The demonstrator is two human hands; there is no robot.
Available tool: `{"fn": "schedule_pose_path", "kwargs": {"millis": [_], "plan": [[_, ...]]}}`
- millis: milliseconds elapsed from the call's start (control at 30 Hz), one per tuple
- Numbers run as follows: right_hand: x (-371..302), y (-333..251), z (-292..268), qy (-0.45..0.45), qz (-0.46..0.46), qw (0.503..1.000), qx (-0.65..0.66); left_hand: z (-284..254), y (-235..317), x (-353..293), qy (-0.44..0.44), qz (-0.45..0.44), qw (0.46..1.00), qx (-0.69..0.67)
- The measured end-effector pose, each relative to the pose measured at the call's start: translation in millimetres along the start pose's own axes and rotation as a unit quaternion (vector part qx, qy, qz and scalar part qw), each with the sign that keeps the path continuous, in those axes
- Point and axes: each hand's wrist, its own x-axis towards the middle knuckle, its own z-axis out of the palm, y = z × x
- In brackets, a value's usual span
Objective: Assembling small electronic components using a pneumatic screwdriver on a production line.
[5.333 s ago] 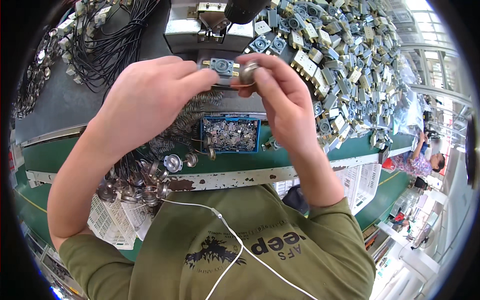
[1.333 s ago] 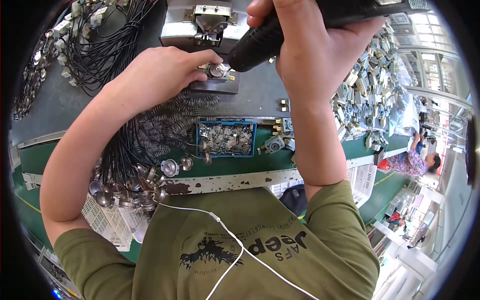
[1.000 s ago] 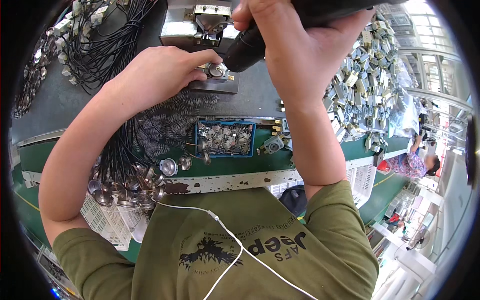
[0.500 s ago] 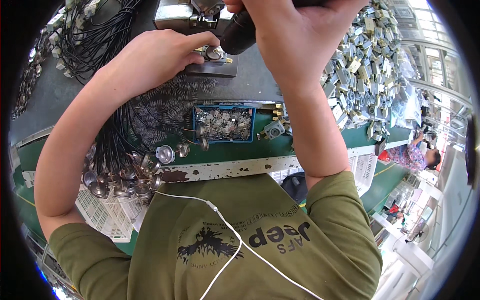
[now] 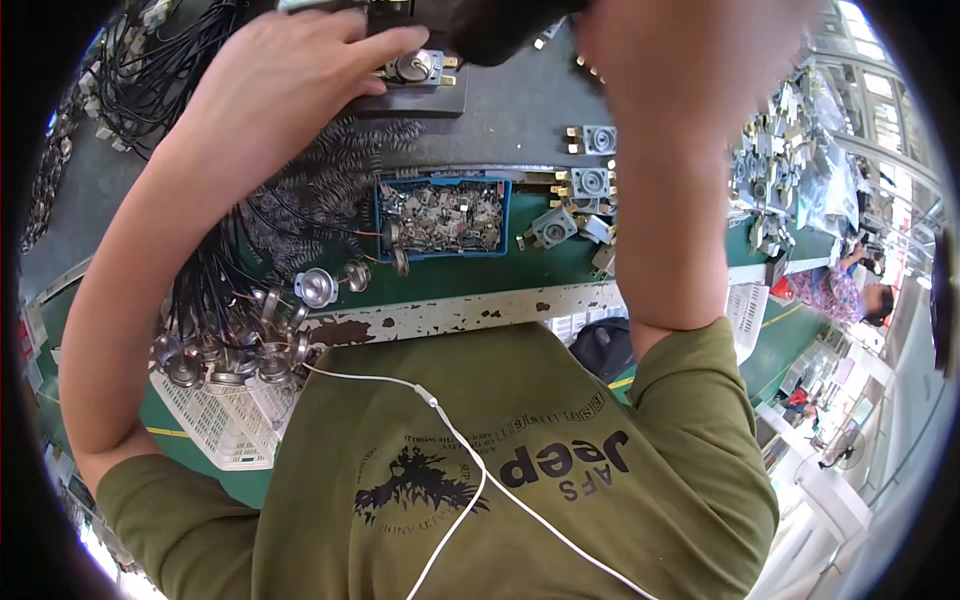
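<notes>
My left hand [image 5: 290, 65] reaches over a dark metal block [image 5: 425, 100] under a press at the top edge. Its thumb and index finger close on the left side of a small switch part [image 5: 415, 66], which has a round metal cap and brass terminals. My right hand [image 5: 690, 60] is smeared by motion, its fingers hidden or cut off at the top. Just left of it is a thick black handle [image 5: 510, 30]; I cannot tell if the hand touches it.
A blue tray [image 5: 443, 255] of small metal pieces stands by the bench's front edge. Loose springs [image 5: 345, 165] lie left of it, near black leads with round metal caps [image 5: 316, 288]. Switch bodies [image 5: 592, 183] sit right; more are piled beyond my right arm. A person [image 5: 835, 290] is far right.
My right hand has moved right, away from where it was at the black handle. My left hand stays at the switch part. The whole view has shifted slightly, with the bench higher in it.
</notes>
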Motion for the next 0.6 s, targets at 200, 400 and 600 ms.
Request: {"fn": "schedule_pose_path", "kwargs": {"millis": [200,400,600], "plan": [[14,12,-30,0.023,0.011,1.000,-0.013,7,67,20,-0.095,0.184,0.965,-0.161],[5,-7,-10,0.029,0.003,0.999,-0.013,32,91,16,-0.145,0.270,0.946,-0.103],[23,-28,-10,0.028,-0.028,0.999,0.006,29,88,14,-0.122,0.283,0.945,-0.112]]}}
